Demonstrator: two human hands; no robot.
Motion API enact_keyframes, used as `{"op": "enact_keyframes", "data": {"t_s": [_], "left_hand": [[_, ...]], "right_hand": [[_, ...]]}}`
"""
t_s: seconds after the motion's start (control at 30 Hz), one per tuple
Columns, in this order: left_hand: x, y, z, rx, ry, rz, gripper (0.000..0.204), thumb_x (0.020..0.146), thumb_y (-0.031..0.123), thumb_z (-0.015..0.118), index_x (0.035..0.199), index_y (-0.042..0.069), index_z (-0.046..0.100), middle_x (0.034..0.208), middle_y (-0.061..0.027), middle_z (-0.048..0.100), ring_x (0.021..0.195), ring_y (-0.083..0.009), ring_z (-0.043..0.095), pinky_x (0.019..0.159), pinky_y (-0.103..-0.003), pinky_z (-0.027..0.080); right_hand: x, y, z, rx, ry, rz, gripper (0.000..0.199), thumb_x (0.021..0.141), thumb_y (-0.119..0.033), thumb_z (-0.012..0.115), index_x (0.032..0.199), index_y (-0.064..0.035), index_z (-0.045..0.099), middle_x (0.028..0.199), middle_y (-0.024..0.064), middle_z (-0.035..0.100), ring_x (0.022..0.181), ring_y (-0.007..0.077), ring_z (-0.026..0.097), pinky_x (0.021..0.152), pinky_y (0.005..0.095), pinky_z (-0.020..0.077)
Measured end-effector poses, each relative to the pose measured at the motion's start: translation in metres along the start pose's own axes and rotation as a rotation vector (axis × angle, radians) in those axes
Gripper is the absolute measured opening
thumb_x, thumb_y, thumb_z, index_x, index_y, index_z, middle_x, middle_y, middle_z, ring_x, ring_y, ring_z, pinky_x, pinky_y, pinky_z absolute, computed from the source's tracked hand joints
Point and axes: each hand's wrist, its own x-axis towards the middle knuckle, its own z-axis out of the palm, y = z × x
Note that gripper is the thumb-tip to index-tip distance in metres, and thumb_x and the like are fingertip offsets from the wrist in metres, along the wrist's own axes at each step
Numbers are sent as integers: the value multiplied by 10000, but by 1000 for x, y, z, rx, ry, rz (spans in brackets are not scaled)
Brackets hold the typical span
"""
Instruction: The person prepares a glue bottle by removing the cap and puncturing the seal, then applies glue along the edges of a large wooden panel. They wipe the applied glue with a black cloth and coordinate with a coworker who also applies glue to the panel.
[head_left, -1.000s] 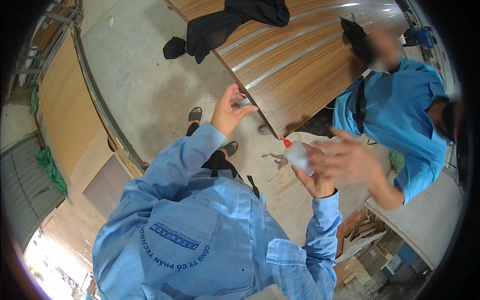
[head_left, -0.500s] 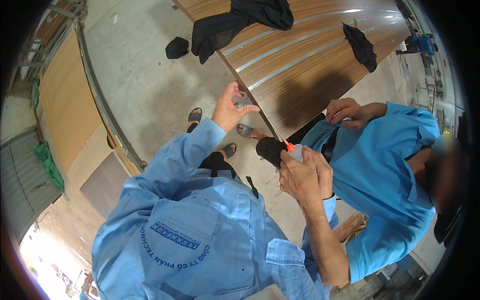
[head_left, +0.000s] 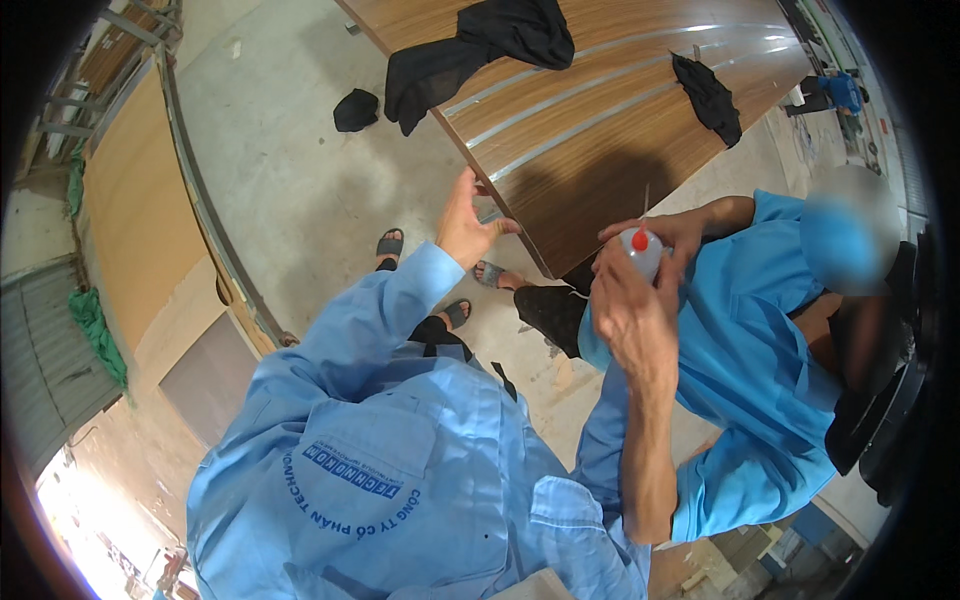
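My left hand (head_left: 467, 225) is at the near left edge of a brown wood-grain board (head_left: 570, 200), thumb and fingers apart, the thumb at or against the edge. It holds nothing that I can see. My right sleeve (head_left: 602, 425) runs up behind a co-worker's bare forearm, and my right hand is hidden there. A translucent white squeeze bottle (head_left: 652, 262) with a red cap and thin nozzle stands beside the board's near corner. The co-worker's hand (head_left: 635, 318) is around it. The co-worker's other hand (head_left: 688, 230) is close behind the bottle.
Black cloths (head_left: 520, 35) lie on the board, with a smaller black cloth (head_left: 708, 100) farther right. A black bundle (head_left: 355, 110) is on the concrete floor. The co-worker in blue (head_left: 740, 330) stands close on my right. A tan panel (head_left: 140, 200) leans at left.
The bottle and the co-worker's hand have moved up and right. The co-worker's other hand now meets them. My right hand has gone out of sight behind the co-worker's arm; my left hand has barely shifted.
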Motion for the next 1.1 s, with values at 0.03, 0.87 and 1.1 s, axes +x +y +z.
{"op": "enact_keyframes", "data": {"t_s": [0.03, 0.87, 1.1], "left_hand": [[-1, 0, 0, -3, -14, 5, 1126, 646, 191, 951, 1549, 82, 287, 1421, -116, 523, 1237, -264, 543, 988, -437, 453], [237, 103, -108, 538, -427, 771, 142, 813, 134, 799, 831, 72, 673, 795, -83, 652, 771, -216, 654, 700, -371, 511], [84, 65, -165, 287, -1258, 148, 181, 884, 156, 712, 957, -10, 695, 845, -186, 702, 769, -282, 700, 701, -358, 531]], "right_hand": [[7, -2, -4, -169, 10, -105, 305, 949, -209, 624, 1182, -13, 623, 1127, 113, 612, 1053, 237, 606, 865, 323, 508], [-101, -122, 243, 166, 767, 1405, 392, 957, -59, 633, 1338, 7, 566, 1286, 155, 632, 1017, 185, 649, 863, 316, 559], [40, -246, 269, 1353, 811, 975, 818, 859, 84, 655, 1570, -47, 274, 1412, 172, 513, 886, 154, 666, 692, 270, 581]]}}
